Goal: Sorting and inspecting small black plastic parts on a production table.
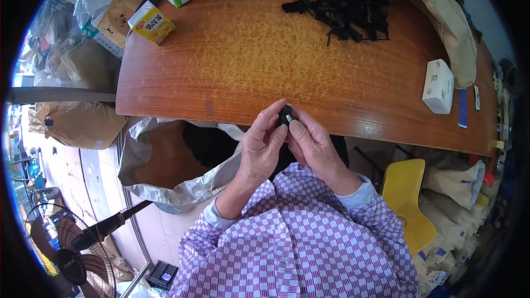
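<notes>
Just over the table's near edge, both my hands meet around a small black part with a short pale piece showing on it. The fingers of my left hand curl round its left side, thumb pressed against it. From the other side my right hand grips it, its thumb beside the pale piece. The part's exact kind is too small to make out, and my fingers hide much of it. At the far side of the wooden table lies a heap of similar-looking black pieces, some with thin stems.
An open whitish sack with dark contents stands below the table's edge, left of my hands. A yellow drink carton and a white box sit on the table. Around me are a fan, a yellow chair and paper sacks.
</notes>
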{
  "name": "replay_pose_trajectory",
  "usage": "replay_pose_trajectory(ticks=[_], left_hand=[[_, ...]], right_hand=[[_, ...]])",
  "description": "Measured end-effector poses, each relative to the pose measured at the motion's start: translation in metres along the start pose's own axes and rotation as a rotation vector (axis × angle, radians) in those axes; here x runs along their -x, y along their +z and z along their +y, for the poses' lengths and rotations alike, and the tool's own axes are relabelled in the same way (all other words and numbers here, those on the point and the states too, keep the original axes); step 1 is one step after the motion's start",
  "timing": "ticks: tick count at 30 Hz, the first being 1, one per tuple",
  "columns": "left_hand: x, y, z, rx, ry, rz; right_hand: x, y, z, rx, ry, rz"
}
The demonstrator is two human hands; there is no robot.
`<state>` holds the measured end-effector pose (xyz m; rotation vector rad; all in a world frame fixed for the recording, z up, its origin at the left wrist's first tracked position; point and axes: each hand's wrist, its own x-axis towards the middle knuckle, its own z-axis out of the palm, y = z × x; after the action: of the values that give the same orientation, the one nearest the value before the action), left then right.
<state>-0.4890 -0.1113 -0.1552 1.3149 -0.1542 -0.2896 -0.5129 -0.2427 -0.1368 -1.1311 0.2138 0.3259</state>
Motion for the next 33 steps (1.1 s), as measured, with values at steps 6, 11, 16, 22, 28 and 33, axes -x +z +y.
replay_pose_trajectory(ticks=[6, 11, 16, 22, 28, 33], left_hand=[[-0.005, -0.003, -0.005, -0.126, 0.053, -0.031], [-0.008, 0.003, -0.002, -0.468, 0.251, 0.056], [-0.013, 0.001, -0.012, -0.552, 0.244, 0.06], [-0.018, 0.007, -0.008, 0.046, -0.067, -0.059], [-0.024, 0.013, 0.002, 0.406, -0.201, -0.211], [-0.023, 0.016, 0.002, 0.357, -0.176, -0.263]], right_hand=[[-0.009, 0.001, -0.002, 0.0, 0.014, 0.018], [-0.015, 0.001, 0.003, 0.033, -0.012, 0.079], [-0.023, -0.012, 0.0, 0.201, 0.054, 0.021], [-0.016, -0.024, -0.027, 0.195, 0.09, -0.005], [0.002, -0.029, -0.044, 0.259, 0.018, -0.01], [0.008, -0.027, -0.045, 0.294, -0.042, 0.026]])
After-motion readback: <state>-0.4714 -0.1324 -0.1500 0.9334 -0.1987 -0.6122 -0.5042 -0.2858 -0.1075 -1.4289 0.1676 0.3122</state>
